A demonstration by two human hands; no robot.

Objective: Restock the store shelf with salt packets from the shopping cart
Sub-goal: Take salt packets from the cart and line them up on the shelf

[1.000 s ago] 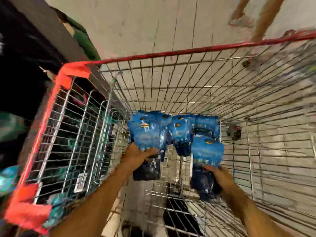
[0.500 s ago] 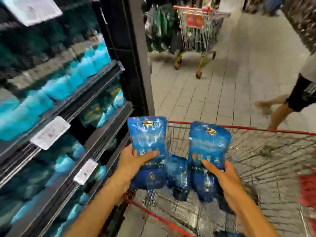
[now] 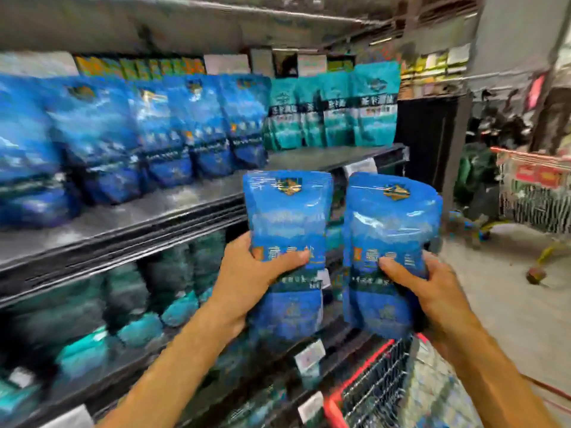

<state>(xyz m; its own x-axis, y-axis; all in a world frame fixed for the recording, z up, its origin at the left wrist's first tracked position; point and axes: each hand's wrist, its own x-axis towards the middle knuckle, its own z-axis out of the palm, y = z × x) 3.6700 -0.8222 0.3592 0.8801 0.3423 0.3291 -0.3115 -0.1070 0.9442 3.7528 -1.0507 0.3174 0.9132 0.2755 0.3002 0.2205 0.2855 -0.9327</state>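
Hands grip salt packets.

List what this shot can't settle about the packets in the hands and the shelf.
- Head view: left hand hides the left packet's lower print.
- Right hand and right packet may cover more packets behind; count unclear.
- Shelf labels: motion-blurred.
- Shopping cart: cut off by the frame's bottom edge.

Head view looks forward, close to a somewhat blurred shelf, cart below.

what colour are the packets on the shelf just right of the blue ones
Teal green packets, with a darker band across the middle, seen in the head view.
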